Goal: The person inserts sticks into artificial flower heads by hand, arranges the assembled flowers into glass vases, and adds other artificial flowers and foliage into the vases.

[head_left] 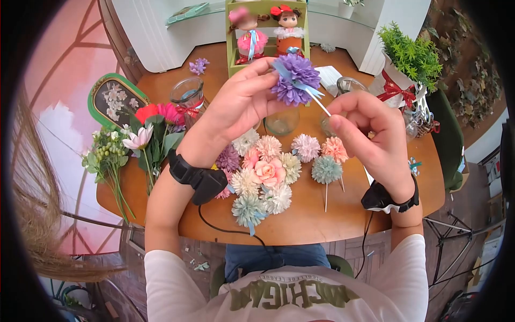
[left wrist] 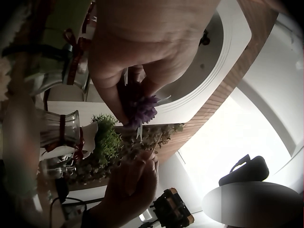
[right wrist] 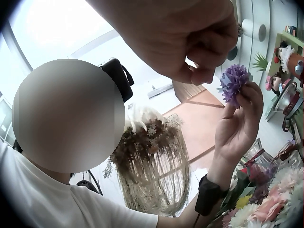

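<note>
A purple pompom-like artificial flower point(head_left: 296, 86) with a light blue ribbon point(head_left: 308, 87) is held by the fingers and thumb of my left hand point(head_left: 244, 102), above the table. My right hand point(head_left: 370, 131) pinches a thin white stick point(head_left: 321, 103) between thumb and fingers; in the head view its far end meets the flower by the ribbon. From the left wrist, the flower point(left wrist: 143, 111) shows below the left fingers, with the right hand point(left wrist: 130, 180) close by. Below the hands lie a bunch of pastel flowers point(head_left: 270, 173) and a teal flower point(head_left: 326, 169) on a white stick.
Glass vases point(head_left: 186, 90) stand beyond the left forearm and between the hands. Loose stems with a pink lily point(head_left: 138, 137) lie at the left by a green-framed picture point(head_left: 87, 102). A potted plant point(head_left: 410, 56) stands back right; two dolls sit on a green shelf point(head_left: 232, 53).
</note>
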`<state>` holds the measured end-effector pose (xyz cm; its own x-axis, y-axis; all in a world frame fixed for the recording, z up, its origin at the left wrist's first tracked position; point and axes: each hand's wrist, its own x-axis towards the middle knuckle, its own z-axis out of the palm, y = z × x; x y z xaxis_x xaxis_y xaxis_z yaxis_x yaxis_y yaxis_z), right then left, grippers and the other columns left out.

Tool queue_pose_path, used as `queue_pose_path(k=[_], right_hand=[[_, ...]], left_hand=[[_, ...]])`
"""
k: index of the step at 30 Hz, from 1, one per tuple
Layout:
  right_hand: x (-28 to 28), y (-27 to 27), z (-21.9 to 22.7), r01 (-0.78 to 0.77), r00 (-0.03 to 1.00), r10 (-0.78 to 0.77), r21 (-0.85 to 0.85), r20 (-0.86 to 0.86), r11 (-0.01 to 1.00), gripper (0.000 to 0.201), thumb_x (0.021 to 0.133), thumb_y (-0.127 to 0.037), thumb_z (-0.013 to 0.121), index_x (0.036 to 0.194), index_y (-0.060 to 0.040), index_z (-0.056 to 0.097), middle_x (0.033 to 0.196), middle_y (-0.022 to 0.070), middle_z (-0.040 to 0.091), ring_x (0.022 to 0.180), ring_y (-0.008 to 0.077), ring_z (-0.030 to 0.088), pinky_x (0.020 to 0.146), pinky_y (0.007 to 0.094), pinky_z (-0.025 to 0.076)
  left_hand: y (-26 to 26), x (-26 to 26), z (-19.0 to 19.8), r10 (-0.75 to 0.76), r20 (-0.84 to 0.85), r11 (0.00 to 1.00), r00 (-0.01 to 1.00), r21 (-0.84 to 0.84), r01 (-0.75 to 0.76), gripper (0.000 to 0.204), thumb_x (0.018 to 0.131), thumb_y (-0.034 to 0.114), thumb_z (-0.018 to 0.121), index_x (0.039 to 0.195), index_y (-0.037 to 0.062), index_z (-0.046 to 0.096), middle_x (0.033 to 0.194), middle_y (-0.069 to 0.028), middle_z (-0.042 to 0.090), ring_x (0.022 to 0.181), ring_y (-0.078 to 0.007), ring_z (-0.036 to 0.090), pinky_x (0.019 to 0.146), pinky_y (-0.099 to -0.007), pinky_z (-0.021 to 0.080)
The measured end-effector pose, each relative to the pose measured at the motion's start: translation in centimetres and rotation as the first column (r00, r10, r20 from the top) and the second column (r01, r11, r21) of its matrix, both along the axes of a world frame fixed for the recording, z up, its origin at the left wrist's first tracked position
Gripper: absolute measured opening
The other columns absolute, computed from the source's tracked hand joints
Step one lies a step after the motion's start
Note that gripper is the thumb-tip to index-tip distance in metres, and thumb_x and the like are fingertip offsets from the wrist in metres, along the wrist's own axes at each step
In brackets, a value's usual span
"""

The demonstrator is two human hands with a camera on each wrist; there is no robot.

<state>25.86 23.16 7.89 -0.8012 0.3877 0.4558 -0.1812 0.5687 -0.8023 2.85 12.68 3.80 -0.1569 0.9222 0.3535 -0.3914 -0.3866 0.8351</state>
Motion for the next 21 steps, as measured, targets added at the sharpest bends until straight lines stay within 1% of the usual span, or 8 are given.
queue_pose_path(k=[2, 4, 6, 8, 11, 14, 18, 21], right_hand=[[0.0, 0.2, -0.1, 0.035, 0.999, -0.037, 0.094, 0.026, 0.995, 0.006, 0.092, -0.005, 0.067, 0.097, -0.0007, 0.068, 0.057, -0.0052, 0.053, 0.052, -0.0003, 0.043, 0.049, 0.0216, 0.031], [-0.2, 0.4, -0.3, 0.052, 0.998, -0.054, 0.107, 0.013, 0.993, 0.007, 0.092, -0.005, 0.067, 0.097, -0.0007, 0.068, 0.055, -0.0044, 0.051, 0.052, 0.0005, 0.042, 0.048, 0.0224, 0.031], [-0.4, 0.8, -0.4, 0.069, 0.998, -0.070, 0.123, 0.000, 0.990, 0.007, 0.091, -0.006, 0.067, 0.096, -0.0007, 0.068, 0.054, -0.0037, 0.050, 0.051, 0.0012, 0.042, 0.048, 0.0232, 0.031], [-0.5, 1.1, -0.6, 0.084, 0.996, -0.085, 0.175, -0.003, 0.981, 0.008, 0.092, -0.007, 0.067, 0.096, -0.0004, 0.068, 0.051, -0.0026, 0.049, 0.048, 0.0023, 0.042, 0.047, 0.0241, 0.031], [-0.6, 1.0, -0.6, 0.085, 0.996, -0.087, 0.090, 0.011, 0.992, 0.009, 0.092, -0.008, 0.066, 0.096, 0.0002, 0.068, 0.050, -0.0021, 0.050, 0.046, 0.0028, 0.043, 0.046, 0.0249, 0.032], [-0.8, 1.3, -0.6, 0.083, 0.996, -0.086, 0.142, 0.013, 0.986, 0.010, 0.092, -0.008, 0.066, 0.096, 0.0004, 0.068, 0.050, -0.0016, 0.051, 0.045, 0.0031, 0.044, 0.046, 0.0251, 0.032], [-0.8, 1.3, -0.5, 0.088, 0.995, -0.094, 0.146, 0.035, 0.985, 0.009, 0.092, -0.008, 0.066, 0.096, 0.0005, 0.068, 0.051, -0.0018, 0.051, 0.046, 0.0028, 0.044, 0.046, 0.0249, 0.031], [-0.7, 1.2, -0.5, 0.088, 0.995, -0.093, 0.114, 0.040, 0.990, 0.009, 0.092, -0.008, 0.066, 0.096, 0.0007, 0.068, 0.051, -0.0025, 0.050, 0.047, 0.0021, 0.043, 0.046, 0.0246, 0.031]], left_hand=[[0.0, 0.1, -0.1, 0.031, -0.028, 0.999, 0.999, -0.009, -0.031, 0.045, 0.107, 0.017, 0.049, 0.147, -0.0011, 0.040, 0.138, -0.0143, 0.058, 0.122, -0.0223, 0.062, 0.102, -0.0387, 0.055], [0.0, 0.4, 0.1, 0.054, -0.058, 0.998, 0.997, -0.018, -0.056, 0.042, 0.107, 0.017, 0.049, 0.145, -0.0013, 0.042, 0.135, -0.0135, 0.060, 0.120, -0.0211, 0.063, 0.101, -0.0375, 0.055], [-0.1, 0.9, 0.3, 0.143, -0.096, 0.989, 0.985, -0.010, -0.145, 0.037, 0.107, 0.016, 0.051, 0.140, -0.0005, 0.047, 0.130, -0.0114, 0.063, 0.116, -0.0189, 0.064, 0.099, -0.0358, 0.055], [-0.1, 1.0, 0.4, 0.137, -0.094, 0.991, 0.986, 0.001, -0.137, 0.036, 0.106, 0.015, 0.052, 0.139, -0.0001, 0.047, 0.129, -0.0107, 0.064, 0.115, -0.0180, 0.065, 0.099, -0.0356, 0.055], [-0.3, 1.1, 0.6, 0.135, -0.095, 0.991, 0.986, 0.019, -0.134, 0.035, 0.105, 0.013, 0.054, 0.137, 0.0004, 0.048, 0.128, -0.0097, 0.064, 0.114, -0.0168, 0.065, 0.098, -0.0357, 0.054], [-0.4, 1.2, 0.7, 0.155, -0.119, 0.988, 0.981, 0.025, -0.153, 0.034, 0.104, 0.012, 0.055, 0.136, 0.0008, 0.049, 0.127, -0.0094, 0.064, 0.114, -0.0166, 0.065, 0.098, -0.0363, 0.054], [-0.4, 1.3, 0.7, 0.205, -0.149, 0.979, 0.967, 0.033, -0.202, 0.032, 0.103, 0.010, 0.056, 0.134, 0.0018, 0.050, 0.127, -0.0091, 0.064, 0.114, -0.0168, 0.065, 0.098, -0.0375, 0.054], [-0.3, 1.2, 0.6, 0.200, -0.166, 0.980, 0.966, 0.041, -0.196, 0.031, 0.102, 0.010, 0.057, 0.133, 0.0026, 0.051, 0.127, -0.0087, 0.064, 0.114, -0.0171, 0.065, 0.099, -0.0381, 0.054]])
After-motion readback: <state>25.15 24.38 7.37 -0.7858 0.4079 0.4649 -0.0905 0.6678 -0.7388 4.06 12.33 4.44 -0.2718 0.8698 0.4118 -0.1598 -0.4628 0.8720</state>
